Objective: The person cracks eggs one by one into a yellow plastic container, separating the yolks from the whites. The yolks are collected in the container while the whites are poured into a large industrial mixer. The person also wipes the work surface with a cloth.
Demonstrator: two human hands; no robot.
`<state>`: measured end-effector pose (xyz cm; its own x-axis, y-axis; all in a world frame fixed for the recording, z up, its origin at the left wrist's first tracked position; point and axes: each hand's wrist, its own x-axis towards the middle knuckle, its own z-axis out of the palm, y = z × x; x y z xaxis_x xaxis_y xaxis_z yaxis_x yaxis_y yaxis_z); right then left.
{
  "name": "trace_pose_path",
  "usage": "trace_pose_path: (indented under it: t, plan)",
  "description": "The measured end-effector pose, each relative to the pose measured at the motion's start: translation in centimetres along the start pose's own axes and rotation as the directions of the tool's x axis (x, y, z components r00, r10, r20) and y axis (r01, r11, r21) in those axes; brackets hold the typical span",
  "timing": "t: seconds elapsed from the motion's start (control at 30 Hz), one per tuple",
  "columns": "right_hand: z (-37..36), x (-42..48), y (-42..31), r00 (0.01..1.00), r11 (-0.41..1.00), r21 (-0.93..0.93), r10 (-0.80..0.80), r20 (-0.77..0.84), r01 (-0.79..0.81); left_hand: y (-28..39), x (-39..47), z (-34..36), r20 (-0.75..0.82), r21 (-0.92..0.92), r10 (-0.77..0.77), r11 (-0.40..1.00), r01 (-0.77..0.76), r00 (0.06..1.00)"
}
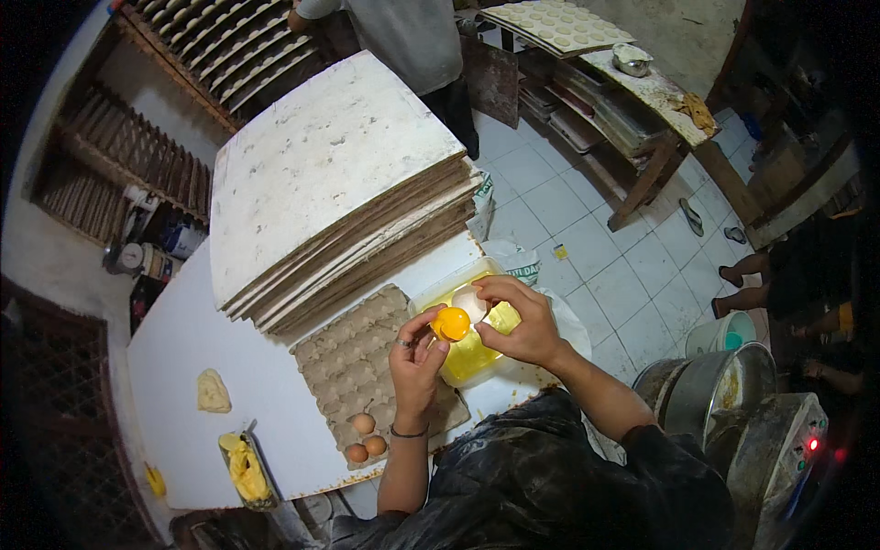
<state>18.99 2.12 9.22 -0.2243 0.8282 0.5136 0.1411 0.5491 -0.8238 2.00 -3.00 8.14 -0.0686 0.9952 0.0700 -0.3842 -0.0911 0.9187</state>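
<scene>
My left hand holds an eggshell half with a round orange egg yolk in it; the fingers hide most of that shell. Between the fingertips of my right hand is a pale eggshell half, tilted close beside the yolk. Both hands are above a clear plastic tub containing yellowish, shiny liquid. Left of the tub lies a grey pulp egg tray, partly behind my left forearm. Three brown eggs sit at its near end, and the other visible cups hold none.
A tall stack of floury boards stands beyond the tray on the white table. A dough lump and a container of yellow spread lie left. A metal-bowled machine is at my right. Another person stands behind the stack.
</scene>
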Motion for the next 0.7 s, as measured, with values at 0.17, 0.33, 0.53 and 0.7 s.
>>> trace_pose_path:
  t: [0.17, 0.33, 0.53, 0.7]
  plan:
    - [-0.1, 0.1, 0.5, 1.0, 1.0, 0.019, 0.007, -0.001, -0.007, -0.1, 0.2, -0.1, 0.007, 0.045, 0.008, 0.999, -0.009, 1.0]
    - [0.0, 0.0, 1.1, 1.0, 1.0, 0.017, -0.011, 0.0, 0.011, 0.1, 0.5, 0.1, 0.0, 0.099, -0.009, 0.995, 0.009, 1.0]
    - [0.7, -1.1, 2.4, 0.998, 0.998, 0.047, 0.032, -0.051, -0.03, 0.4, 0.9, 0.8, -0.04, 0.189, -0.061, 0.98, 0.067, 0.997]
    - [1.2, -1.9, 3.6, 0.992, 0.988, 0.135, 0.084, -0.096, -0.071, 1.0, 1.3, 1.5, -0.09, 0.238, -0.124, 0.961, 0.142, 0.988]
